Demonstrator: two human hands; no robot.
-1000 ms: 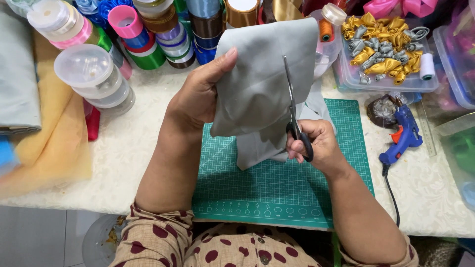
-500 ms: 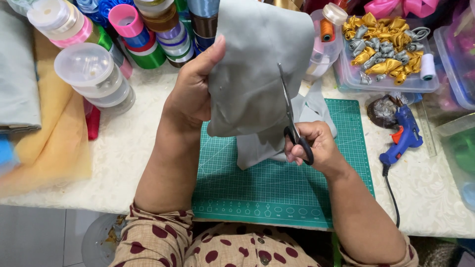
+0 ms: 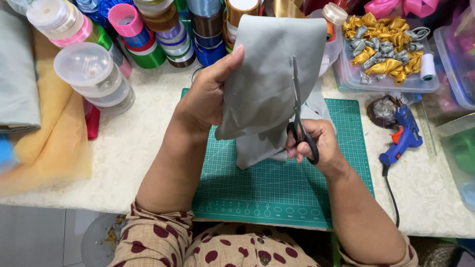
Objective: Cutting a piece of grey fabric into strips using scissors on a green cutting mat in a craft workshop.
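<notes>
Seen from above, a person sat at a white desk (image 3: 138, 148) and held a wide piece of grey satin cloth (image 3: 267, 74) upright over a green cutting mat (image 3: 277, 183). The left hand (image 3: 208, 96) was closed on the cloth's left edge, thumb in front, keeping it raised at about twelve o'clock from the mat's centre. The right hand (image 3: 316, 146) was wrapped through the black handles of a pair of scissors (image 3: 298, 118), whose blades pointed up into the cloth and lay nearly together. To cut well, the cloth probably needed to stay taut and the blades to run straight up, well clear of the left thumb. A loose lower flap of grey cloth hung onto the mat and could have snagged under the blades. At twelve o'clock stood a crowded row of ribbon spools (image 3: 163, 34), just behind the cloth. At two o'clock sat a clear tray of gold and silver ribbon roses (image 3: 386, 49); at three o'clock lay a blue glue gun (image 3: 403, 136). At ten o'clock were stacked clear tubs (image 3: 94, 74), and at nine o'clock, yellow fabric (image 3: 54, 143).
</notes>
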